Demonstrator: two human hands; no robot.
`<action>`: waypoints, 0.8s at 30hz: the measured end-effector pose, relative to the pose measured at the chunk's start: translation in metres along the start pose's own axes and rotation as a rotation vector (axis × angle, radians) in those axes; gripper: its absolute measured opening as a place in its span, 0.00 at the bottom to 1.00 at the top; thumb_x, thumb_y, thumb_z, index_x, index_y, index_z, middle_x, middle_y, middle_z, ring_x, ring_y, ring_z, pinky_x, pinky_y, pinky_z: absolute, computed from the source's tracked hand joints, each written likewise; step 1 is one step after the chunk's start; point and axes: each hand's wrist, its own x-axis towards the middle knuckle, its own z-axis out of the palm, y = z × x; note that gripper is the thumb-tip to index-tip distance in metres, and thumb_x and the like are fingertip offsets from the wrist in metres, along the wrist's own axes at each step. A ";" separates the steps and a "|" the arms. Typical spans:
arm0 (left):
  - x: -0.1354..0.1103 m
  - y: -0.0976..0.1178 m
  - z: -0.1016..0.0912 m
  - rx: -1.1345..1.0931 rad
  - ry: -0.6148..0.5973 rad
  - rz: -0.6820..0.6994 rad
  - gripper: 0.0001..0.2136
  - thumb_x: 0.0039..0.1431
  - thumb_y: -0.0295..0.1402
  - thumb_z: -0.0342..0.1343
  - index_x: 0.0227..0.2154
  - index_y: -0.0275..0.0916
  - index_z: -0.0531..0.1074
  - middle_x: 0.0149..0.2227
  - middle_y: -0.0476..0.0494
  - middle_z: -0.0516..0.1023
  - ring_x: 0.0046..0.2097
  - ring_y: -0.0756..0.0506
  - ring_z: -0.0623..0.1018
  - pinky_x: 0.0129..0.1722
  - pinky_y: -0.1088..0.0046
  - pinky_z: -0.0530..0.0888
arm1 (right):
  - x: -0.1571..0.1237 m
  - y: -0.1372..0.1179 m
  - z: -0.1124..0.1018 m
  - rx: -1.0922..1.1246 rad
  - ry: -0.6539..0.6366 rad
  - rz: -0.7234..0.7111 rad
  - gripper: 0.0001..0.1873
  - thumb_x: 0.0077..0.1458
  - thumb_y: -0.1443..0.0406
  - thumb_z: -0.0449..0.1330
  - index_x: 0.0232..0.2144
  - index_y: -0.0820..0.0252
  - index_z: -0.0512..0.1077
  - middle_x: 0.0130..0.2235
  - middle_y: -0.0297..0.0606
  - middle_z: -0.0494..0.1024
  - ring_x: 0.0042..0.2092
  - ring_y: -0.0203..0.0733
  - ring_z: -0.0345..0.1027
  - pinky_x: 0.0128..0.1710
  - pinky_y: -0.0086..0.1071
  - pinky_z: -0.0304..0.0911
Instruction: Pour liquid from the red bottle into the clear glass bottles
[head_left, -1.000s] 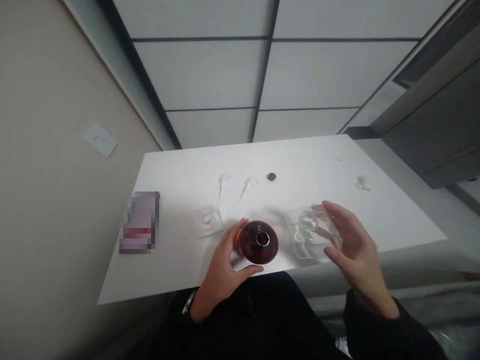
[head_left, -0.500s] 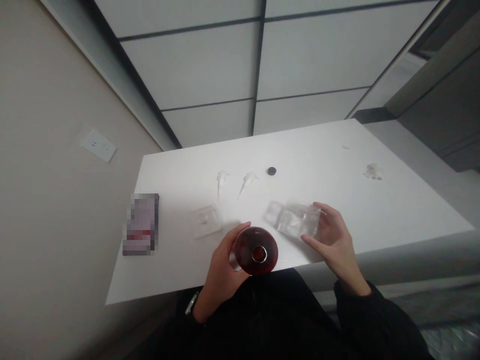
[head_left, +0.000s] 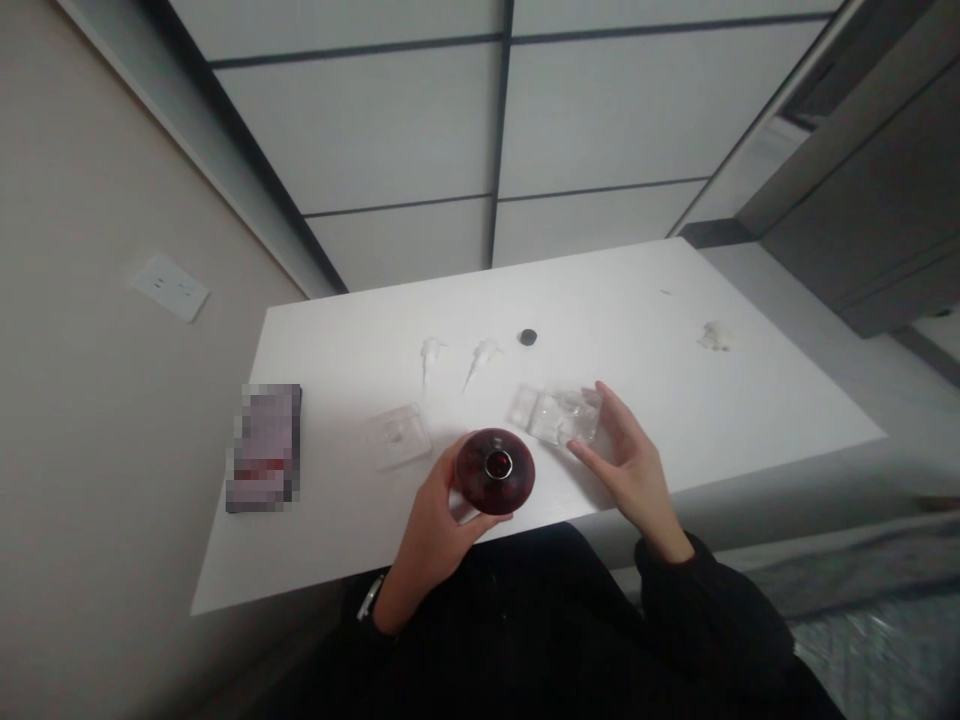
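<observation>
Currently, the left hand is wrapped around a round, dark red bottle at the near edge of the bench, its ringed mouth upward. To its right, the right hand grips a clear plastic container by its right end, between thumb and fingers. Left of the bottle lies a clear square piece; farther back are 2 white nozzles and, right of them, a small dark disc.
</observation>
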 end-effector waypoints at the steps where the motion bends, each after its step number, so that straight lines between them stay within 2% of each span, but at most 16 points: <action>1: 0.000 -0.001 0.000 0.006 0.001 0.002 0.39 0.47 0.28 0.77 0.63 0.44 0.71 0.60 0.39 0.82 0.60 0.35 0.82 0.62 0.55 0.79 | 0.000 -0.001 0.001 -0.031 -0.003 -0.001 0.44 0.58 0.51 0.73 0.71 0.49 0.63 0.72 0.47 0.67 0.73 0.58 0.62 0.75 0.64 0.51; 4: 0.000 -0.002 0.000 0.028 0.006 0.003 0.38 0.48 0.29 0.77 0.63 0.42 0.71 0.60 0.38 0.81 0.61 0.34 0.81 0.62 0.53 0.78 | 0.002 -0.001 0.004 -0.129 0.005 -0.034 0.47 0.56 0.49 0.73 0.72 0.52 0.62 0.72 0.50 0.68 0.72 0.60 0.62 0.74 0.64 0.54; 7: 0.000 -0.001 0.001 0.031 0.005 -0.001 0.37 0.50 0.31 0.76 0.63 0.41 0.70 0.60 0.37 0.81 0.61 0.34 0.81 0.64 0.51 0.76 | 0.005 0.002 0.008 -0.173 0.031 -0.067 0.46 0.53 0.48 0.74 0.68 0.54 0.65 0.68 0.52 0.71 0.70 0.62 0.66 0.72 0.65 0.57; 11: 0.000 -0.003 0.002 0.013 0.002 -0.011 0.35 0.52 0.33 0.75 0.63 0.41 0.69 0.61 0.36 0.80 0.62 0.34 0.80 0.64 0.50 0.75 | 0.001 -0.002 0.005 0.007 0.073 -0.070 0.40 0.51 0.49 0.76 0.60 0.51 0.66 0.62 0.48 0.74 0.66 0.57 0.69 0.72 0.60 0.60; 14: -0.001 -0.004 0.002 -0.011 -0.007 -0.011 0.35 0.52 0.34 0.75 0.63 0.41 0.69 0.61 0.36 0.80 0.61 0.34 0.80 0.64 0.50 0.75 | -0.004 -0.017 -0.006 0.153 0.073 -0.135 0.38 0.51 0.54 0.77 0.60 0.47 0.65 0.60 0.45 0.74 0.64 0.55 0.71 0.68 0.57 0.66; 19: -0.002 -0.005 0.002 -0.052 -0.015 -0.021 0.34 0.52 0.34 0.75 0.62 0.41 0.70 0.60 0.36 0.80 0.60 0.35 0.80 0.63 0.50 0.75 | -0.007 -0.053 -0.025 0.210 0.000 -0.257 0.36 0.54 0.59 0.75 0.63 0.44 0.69 0.62 0.44 0.73 0.63 0.55 0.72 0.63 0.53 0.72; 24: -0.002 -0.005 0.003 -0.073 -0.023 -0.012 0.36 0.53 0.34 0.74 0.64 0.42 0.69 0.61 0.36 0.79 0.62 0.35 0.79 0.65 0.50 0.73 | -0.006 -0.073 -0.022 0.240 -0.121 -0.310 0.38 0.58 0.58 0.73 0.67 0.42 0.67 0.64 0.43 0.71 0.64 0.55 0.73 0.64 0.53 0.72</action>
